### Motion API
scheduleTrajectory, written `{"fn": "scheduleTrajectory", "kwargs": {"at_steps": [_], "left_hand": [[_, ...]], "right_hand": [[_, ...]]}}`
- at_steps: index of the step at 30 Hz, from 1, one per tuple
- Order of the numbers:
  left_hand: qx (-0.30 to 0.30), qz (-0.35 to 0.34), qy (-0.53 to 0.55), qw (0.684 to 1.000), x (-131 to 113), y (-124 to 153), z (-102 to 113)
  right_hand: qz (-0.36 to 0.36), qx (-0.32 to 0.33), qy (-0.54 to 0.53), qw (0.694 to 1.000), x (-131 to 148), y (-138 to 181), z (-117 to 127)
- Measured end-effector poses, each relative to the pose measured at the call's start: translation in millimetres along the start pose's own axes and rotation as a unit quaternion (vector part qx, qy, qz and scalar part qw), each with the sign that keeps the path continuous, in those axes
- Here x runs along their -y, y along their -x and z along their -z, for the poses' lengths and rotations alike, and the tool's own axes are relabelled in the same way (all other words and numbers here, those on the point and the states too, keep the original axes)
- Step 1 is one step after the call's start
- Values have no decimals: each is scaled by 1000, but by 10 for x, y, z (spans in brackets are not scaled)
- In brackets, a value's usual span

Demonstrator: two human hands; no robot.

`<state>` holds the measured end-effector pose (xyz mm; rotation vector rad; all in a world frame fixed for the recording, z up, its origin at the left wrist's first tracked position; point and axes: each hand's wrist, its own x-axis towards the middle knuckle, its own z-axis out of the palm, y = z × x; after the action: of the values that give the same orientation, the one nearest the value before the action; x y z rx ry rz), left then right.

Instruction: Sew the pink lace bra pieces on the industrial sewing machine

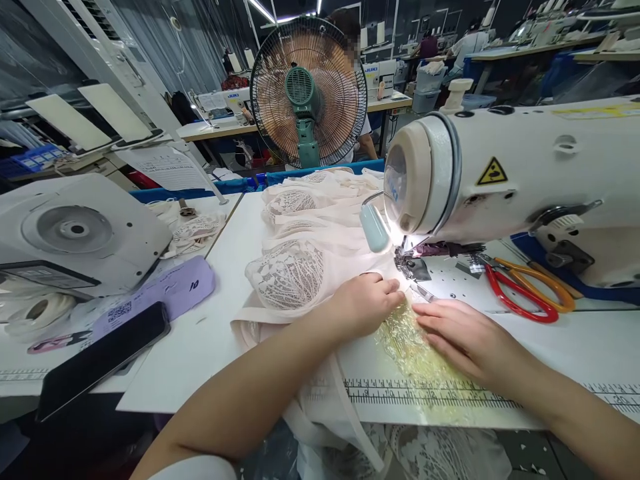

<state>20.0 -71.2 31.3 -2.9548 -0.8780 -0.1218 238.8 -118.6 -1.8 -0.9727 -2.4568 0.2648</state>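
L hand point(367, 301) w/ fingers curled on pale cream lace garment point(290, 273), can't tell if gripping. R hand point(463, 337) flat, holding nothing, pressing garment's sheer edge onto white desk point(200, 347), just before white sewing machine point(525, 173). Red-orange scissors point(520, 290) nearby.

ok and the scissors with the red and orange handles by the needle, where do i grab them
Take the scissors by their two handle loops, which lie flat at the right end; the blades point left toward the presser foot. Probably best to come in low from the front right with the right hand, since the sewing machine overhangs them from behind.
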Motion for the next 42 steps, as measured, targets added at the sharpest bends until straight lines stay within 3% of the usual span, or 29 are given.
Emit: {"fn": "scheduleTrajectory", "kwargs": {"at_steps": [17, 30, 33, 36, 39, 42], "left_hand": [[-1, 33, 0, 999, 197, -69, -101], [-8, 92, -62, 994, 230, -157, -109], [-1, 106, -76, 991, 225, -158, -56], [-2, 112, -95, 989, 193, -35, 74], [9, 161, -151, 975, 116, 292, 249], [27, 211, -248, 945, 66, 763, 381]], "right_hand": [[-8, 9, 4, 1000, -7, -6, 1], [-10, -31, 22, 999, 100, -101, 27], [19, -38, 33, 999, 318, -206, -10], [61, -31, 26, 997, 733, -361, -146], [80, -15, 30, 996, 1169, -498, -373], [72, 34, 100, 992, 1434, -565, -608]]}}
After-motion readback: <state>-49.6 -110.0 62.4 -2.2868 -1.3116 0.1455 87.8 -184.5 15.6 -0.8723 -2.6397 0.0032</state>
